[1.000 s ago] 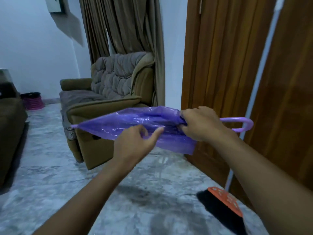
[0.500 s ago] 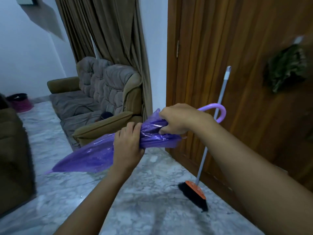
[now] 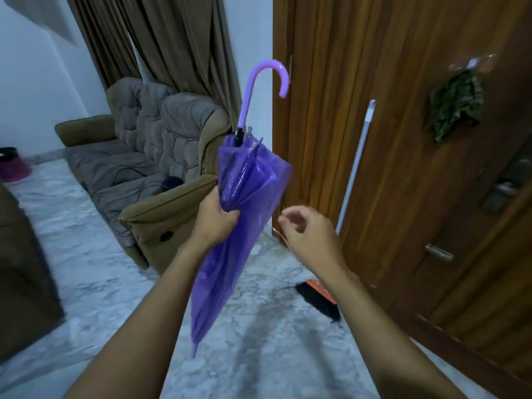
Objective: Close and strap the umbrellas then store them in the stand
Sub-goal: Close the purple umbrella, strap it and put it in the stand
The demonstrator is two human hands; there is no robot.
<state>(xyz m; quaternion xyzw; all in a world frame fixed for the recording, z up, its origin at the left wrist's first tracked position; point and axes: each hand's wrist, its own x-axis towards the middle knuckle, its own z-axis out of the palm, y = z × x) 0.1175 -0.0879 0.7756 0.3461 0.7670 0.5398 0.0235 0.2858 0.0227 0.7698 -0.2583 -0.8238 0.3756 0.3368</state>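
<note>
A person stands indoors, both bare forearms reaching forward over a grey-white marbled stone floor (image 3: pixel 95 272). The left hand (image 3: pixel 214 218) is clenched around the middle of a folded purple umbrella (image 3: pixel 230 234), gathering its glossy, translucent plastic canopy into creases. The umbrella is held nearly upright in the air between the two arms, handle up and tip down. Its pale lilac handle (image 3: pixel 266 82) is smooth and curved like a cane hook. Below the grip the canopy tapers to a narrow point hanging above the floor; above the grip the loose folds flare out, with thin rib ends poking from the top around a black collar. No strap can be made out around the folds.

The right hand (image 3: pixel 306 233) hovers just beside the canopy, apart from it, holding nothing, its fingers loosely curled with thumb and forefinger drawn near each other; it is slightly blurred.

Behind the left hand sits a padded olive-brown recliner sofa (image 3: pixel 161 156) with tufted grey cushions, in front of heavy brown curtains (image 3: pixel 161 38). To the right is a ribbed dark-wood door (image 3: pixel 374 125). A broom (image 3: pixel 315 300) leans on it, with a thin white pole, orange head and black bristles resting on the floor by the right forearm. A dark green crumpled cloth (image 3: pixel 454 106) hangs on the wood.
</note>
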